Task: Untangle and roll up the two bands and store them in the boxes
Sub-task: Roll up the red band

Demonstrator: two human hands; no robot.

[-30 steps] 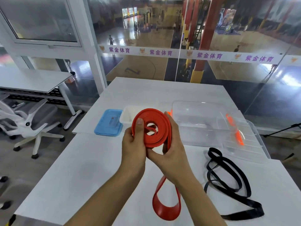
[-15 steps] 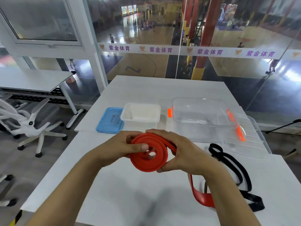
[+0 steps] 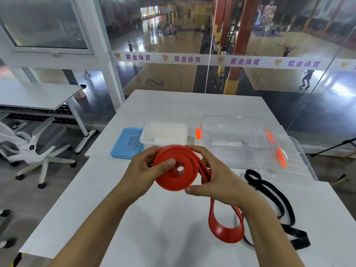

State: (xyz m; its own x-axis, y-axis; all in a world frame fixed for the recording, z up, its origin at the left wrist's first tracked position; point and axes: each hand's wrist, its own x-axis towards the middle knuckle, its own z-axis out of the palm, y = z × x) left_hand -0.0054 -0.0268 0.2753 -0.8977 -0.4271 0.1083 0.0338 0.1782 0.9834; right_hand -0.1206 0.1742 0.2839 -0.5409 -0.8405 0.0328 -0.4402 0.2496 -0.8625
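A flat, matte red rubber resistance band (image 3: pixel 176 171), wound into a loose coil of several layers with a small opening at its centre, is held above the white table (image 3: pixel 134 218) just in front of the small white plastic box (image 3: pixel 163 132). The coil's left rim is pinched by the left hand (image 3: pixel 146 170), thumb pressed on top. Its right side is grasped by the right hand (image 3: pixel 213 180), fingers curled over the far edge and thumb under the near one. The band's unrolled tail is seen hanging below the right wrist in a smooth, glossy loop. A black rubber band (image 3: pixel 269 201) is left lying in loose loops on the table, to the right of the white box and nearer the camera. A blue lid (image 3: pixel 126 143) is placed directly left of that box, a large clear plastic box (image 3: pixel 233 135) to its right.
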